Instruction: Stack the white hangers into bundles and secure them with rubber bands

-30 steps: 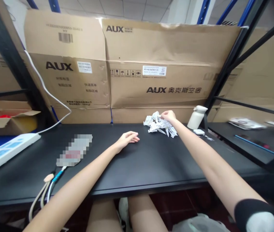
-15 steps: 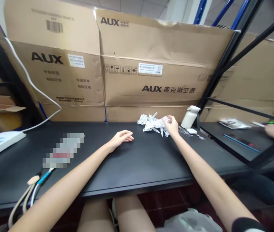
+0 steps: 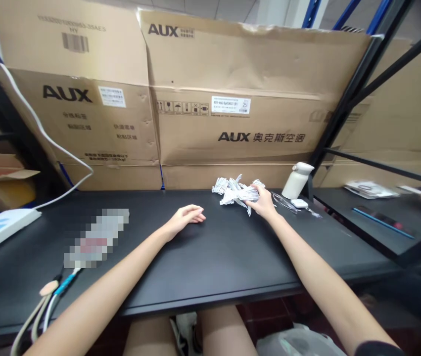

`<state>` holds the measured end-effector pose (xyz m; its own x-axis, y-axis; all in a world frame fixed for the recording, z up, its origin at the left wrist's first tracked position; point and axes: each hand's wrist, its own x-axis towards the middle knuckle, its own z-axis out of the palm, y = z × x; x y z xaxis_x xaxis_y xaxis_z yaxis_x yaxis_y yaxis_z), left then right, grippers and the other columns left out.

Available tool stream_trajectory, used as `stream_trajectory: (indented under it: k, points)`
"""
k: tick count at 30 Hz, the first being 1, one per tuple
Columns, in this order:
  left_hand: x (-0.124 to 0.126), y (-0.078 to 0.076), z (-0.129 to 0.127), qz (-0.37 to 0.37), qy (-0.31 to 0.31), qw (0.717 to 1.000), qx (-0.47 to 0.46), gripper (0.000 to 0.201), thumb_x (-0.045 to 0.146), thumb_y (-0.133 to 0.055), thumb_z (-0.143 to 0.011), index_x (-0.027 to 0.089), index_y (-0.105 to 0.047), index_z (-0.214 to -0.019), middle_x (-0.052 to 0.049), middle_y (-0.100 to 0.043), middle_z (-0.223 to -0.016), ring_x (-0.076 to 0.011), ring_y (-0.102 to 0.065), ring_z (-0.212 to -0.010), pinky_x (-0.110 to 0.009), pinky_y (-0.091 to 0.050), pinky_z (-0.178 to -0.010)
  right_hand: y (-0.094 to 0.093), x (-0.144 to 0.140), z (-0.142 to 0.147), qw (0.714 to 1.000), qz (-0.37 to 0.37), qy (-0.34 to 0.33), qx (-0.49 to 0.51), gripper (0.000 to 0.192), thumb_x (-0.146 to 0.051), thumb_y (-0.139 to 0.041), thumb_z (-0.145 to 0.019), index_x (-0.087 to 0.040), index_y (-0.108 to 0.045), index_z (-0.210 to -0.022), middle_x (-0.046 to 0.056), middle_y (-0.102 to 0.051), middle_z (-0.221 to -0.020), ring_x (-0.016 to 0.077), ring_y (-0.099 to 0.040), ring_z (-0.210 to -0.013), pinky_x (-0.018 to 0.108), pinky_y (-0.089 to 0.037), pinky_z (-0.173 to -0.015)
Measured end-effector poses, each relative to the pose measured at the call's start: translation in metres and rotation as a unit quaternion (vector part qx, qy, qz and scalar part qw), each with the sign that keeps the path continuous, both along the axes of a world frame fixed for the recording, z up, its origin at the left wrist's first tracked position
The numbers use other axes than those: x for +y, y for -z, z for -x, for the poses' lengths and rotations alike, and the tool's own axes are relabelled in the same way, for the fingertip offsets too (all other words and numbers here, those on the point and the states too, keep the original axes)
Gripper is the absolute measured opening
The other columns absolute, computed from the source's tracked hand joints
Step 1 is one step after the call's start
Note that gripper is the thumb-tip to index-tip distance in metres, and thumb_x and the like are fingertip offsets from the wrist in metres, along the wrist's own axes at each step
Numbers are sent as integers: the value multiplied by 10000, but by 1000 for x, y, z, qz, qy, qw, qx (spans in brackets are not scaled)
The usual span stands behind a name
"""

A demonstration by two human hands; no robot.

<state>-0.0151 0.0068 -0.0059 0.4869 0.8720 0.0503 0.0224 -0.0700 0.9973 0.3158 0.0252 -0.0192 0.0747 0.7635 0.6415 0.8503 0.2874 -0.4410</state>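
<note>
The right hand [image 3: 264, 203] gripped a bundle of white plastic pieces [image 3: 234, 190] near the desk's [image 3: 210, 257] far edge. The left hand [image 3: 185, 218] rested empty, fingers loosely apart, just left of it.

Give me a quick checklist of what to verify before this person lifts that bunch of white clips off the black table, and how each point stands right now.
1. Right hand on the white clips: ok, fingers rest on the bunch.
2. Firm grip closed around the bunch: cannot tell, the fingers hide it.
3. Left hand out of the way: ok, it lies flat on the black table, apart from the clips.
4. White bottle clear of the lift: not ok, it stands upright close to the right of the hand.
5. Clips loose or tangled together: cannot tell.
</note>
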Motion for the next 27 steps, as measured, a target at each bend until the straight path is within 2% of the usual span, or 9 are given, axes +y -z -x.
stream_trajectory:
  k: [7, 10, 12, 14, 17, 19, 21, 24, 27]
  points:
    - [0, 1, 1, 17, -1, 1000, -16, 418, 484, -656, -761, 145, -630, -1005, -99, -703, -903, -194, -653, -865, -366, -459, -878, -9, -15, 10, 996, -73, -7, 54, 526, -254, -682, -639, -182, -524, -1136, 125, -611, -1133, 277, -568, -1049, 430, -413, -965]
    - [0, 2, 2, 5, 2, 1000, -2, 405, 475, -640, -780, 142, -625, -1009, -104, -700, -910, -195, -650, -865, -367, -459, -878, -11, -23, 32, 978, -119, -13, 170, 566, -287, -722, -640, -184, -505, -1153, 110, -582, -1162, 256, -568, -1051, 416, -427, -962]
    - [0, 2, 1, 2, 5, 1000, 9, 402, 471, -633, -786, 136, -618, -1008, -106, -697, -911, -196, -649, -862, -371, -456, -877, -13, -30, 54, 955, -91, -71, 273, 594, -326, -758, -624, -189, -503, -1142, 100, -590, -1124, 242, -579, -1020, 396, -451, -928]
    - [-1, 1, 0, -3, 7, 1000, 14, 409, 458, -642, -782, 133, -601, -1026, -110, -689, -931, -197, -644, -867, -380, -453, -880, -17, -40, 77, 903, 8, -155, 402, 555, -355, -757, -648, -199, -513, -1121, 85, -617, -1060, 220, -601, -953, 369, -487, -851]
    - [-4, 1, -3, -27, 1, 1000, 13, 456, 416, -689, -748, 151, -555, -1093, -117, -651, -1041, -190, -622, -913, -385, -446, -901, -23, -59, 105, 743, 239, -302, 548, 391, -461, -604, -796, -172, -573, -1059, 106, -658, -988, 205, -623, -850, 338, -507, -718]
    - [-7, -1, -5, -45, 6, 999, 16, 534, 381, -724, -717, 177, -518, -1165, -129, -601, -1157, -203, -593, -990, -377, -449, -901, -25, -71, 117, 641, 329, -377, 582, 396, -465, -556, -834, -165, -574, -1092, 112, -670, -981, 185, -623, -782, 315, -500, -668]
    - [-12, -3, -7, -56, 30, 998, 18, 606, 346, -746, -694, 199, -492, -1224, -129, -560, -1233, -228, -556, -1075, -360, -456, -887, -25, -79, 125, 559, 411, -421, 584, 459, -520, -487, -865, -145, -577, -1114, 128, -676, -964, 182, -623, -749, 304, -494, -631]
    - [-19, -7, -10, -53, 109, 992, 19, 509, 315, -731, -717, 170, -546, -1168, -92, -622, -1107, -213, -590, -996, -333, -454, -875, -21, -85, 130, 519, 464, -445, 564, 425, -499, -523, -860, -154, -588, -1099, 119, -678, -937, 187, -633, -761, 310, -498, -653]
    - [-27, -10, -14, -30, 164, 986, 23, 406, 319, -688, -763, 141, -566, -1107, -32, -645, -841, -150, -608, -734, -303, -477, -767, -15, -85, 132, 546, 437, -432, 569, 362, -446, -629, -806, -192, -604, -1063, 80, -667, -923, 192, -634, -793, 322, -509, -672]
